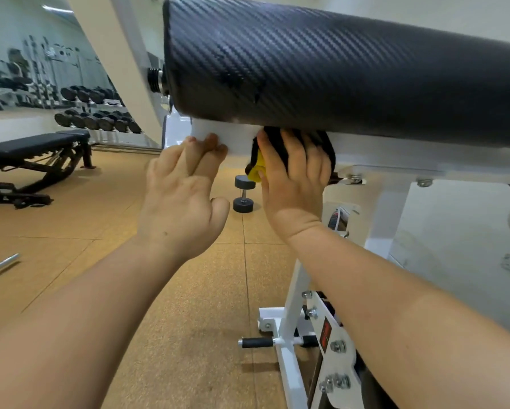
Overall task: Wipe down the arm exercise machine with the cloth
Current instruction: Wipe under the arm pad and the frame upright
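From the head view, the right hand [292, 184] lies flat, fingers spread, pressing the black-and-yellow cloth [255, 169] against the machine's white frame [239, 140], just under the black arm pad [321, 75]. Just left of the cloth, the left hand [183, 187] touches the frame with straight fingers held together.

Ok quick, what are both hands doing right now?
Left hand: open, fingertips touching the white frame under the pad.
Right hand: open, flat fingers pressing the cloth against that frame.
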